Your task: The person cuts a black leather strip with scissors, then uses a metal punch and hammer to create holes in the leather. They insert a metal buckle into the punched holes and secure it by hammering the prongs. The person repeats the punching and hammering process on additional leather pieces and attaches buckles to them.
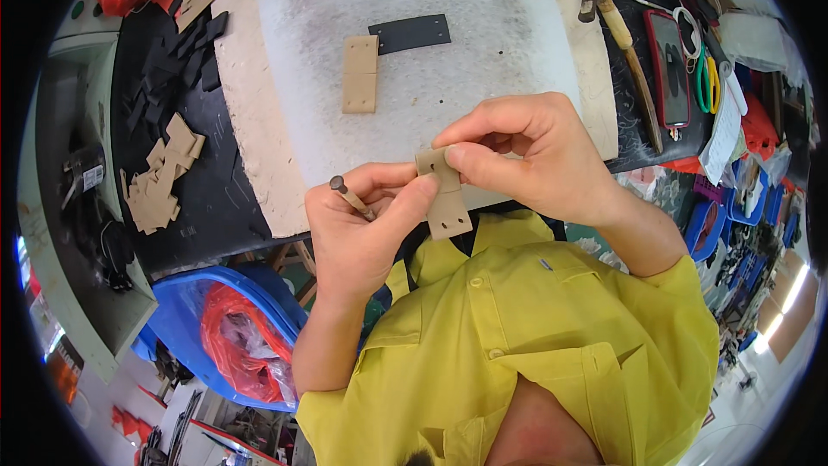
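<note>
Between my two hands, near the front edge of the table, is a tan leather strip with small holes punched close to its ends. My left hand pinches it with the thumb on top; a metal punch is also tucked in that hand, its head pointing up and left. My right hand is closed on the strip's upper end with thumb and fingers. Farther off, on the white work board, lie a second tan strip with holes and a black strip with holes, their ends meeting.
At left are piles of black pieces and tan pieces. A hammer, a phone and green-handled scissors lie at right. A blue bin with red plastic bags stands below the table's left front.
</note>
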Demonstrator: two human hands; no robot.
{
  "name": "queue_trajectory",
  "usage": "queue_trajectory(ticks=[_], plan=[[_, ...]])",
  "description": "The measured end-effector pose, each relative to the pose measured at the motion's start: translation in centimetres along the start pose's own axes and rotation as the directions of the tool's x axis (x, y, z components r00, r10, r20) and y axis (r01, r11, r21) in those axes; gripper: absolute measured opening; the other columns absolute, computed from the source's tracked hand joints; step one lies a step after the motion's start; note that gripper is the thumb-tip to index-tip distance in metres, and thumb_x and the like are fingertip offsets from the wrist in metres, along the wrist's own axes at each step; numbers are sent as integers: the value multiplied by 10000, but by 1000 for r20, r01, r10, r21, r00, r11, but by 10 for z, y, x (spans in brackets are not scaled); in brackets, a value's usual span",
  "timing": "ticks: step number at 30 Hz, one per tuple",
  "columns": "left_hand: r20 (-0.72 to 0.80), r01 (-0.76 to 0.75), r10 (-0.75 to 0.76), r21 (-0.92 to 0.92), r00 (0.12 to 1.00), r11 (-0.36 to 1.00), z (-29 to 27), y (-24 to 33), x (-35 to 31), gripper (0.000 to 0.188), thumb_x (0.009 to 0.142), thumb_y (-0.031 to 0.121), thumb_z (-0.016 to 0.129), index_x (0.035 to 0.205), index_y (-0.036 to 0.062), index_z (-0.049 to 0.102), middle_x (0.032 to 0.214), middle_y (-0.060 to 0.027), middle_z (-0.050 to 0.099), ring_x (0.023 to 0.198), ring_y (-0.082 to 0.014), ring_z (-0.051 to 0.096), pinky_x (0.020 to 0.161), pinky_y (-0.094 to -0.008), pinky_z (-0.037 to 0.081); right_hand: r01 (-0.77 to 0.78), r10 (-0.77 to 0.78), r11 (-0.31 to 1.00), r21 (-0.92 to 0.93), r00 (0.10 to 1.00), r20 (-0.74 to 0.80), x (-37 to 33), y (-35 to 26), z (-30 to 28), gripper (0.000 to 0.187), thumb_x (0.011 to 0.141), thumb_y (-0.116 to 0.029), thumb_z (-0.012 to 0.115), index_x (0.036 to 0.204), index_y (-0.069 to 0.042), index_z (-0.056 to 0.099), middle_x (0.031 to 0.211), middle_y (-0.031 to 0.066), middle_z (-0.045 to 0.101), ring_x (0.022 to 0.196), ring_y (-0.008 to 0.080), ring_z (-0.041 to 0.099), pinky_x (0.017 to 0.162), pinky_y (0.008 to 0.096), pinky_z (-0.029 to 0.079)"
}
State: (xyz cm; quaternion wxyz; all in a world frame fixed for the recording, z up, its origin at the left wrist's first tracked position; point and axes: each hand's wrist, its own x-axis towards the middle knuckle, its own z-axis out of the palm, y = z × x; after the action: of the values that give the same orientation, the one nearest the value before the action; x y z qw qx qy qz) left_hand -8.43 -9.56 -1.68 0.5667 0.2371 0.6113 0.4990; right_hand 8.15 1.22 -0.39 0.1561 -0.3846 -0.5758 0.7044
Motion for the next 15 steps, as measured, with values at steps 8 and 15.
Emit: queue_trajectory(ticks=[8, 15], plan=[[-67, -133, 136, 57, 988, 990, 14, -5, -2, 118, 835, 2, 714, 929, -68, 699, 710, 33, 620, 559, 32, 407, 480, -152, 278, 104, -102, 980, -168, 995, 25, 1, -1, 1, 156, 849, -77, 707, 978, 10, 691, 858, 48, 651, 790, 93, 624, 697, 232, 508], [-247, -142, 66, -304, 967, 942, 18, -10, 3, 57, 903, 20, 623, 951, -5, 643, 714, -36, 652, 424, -18, 396, 426, -182, 295, 225, -214, 972, 67, 966, -146, 3, 13, 9, 306, 826, -97, 747, 1108, -9, 668, 962, 84, 675, 846, 132, 647, 765, 264, 529]])
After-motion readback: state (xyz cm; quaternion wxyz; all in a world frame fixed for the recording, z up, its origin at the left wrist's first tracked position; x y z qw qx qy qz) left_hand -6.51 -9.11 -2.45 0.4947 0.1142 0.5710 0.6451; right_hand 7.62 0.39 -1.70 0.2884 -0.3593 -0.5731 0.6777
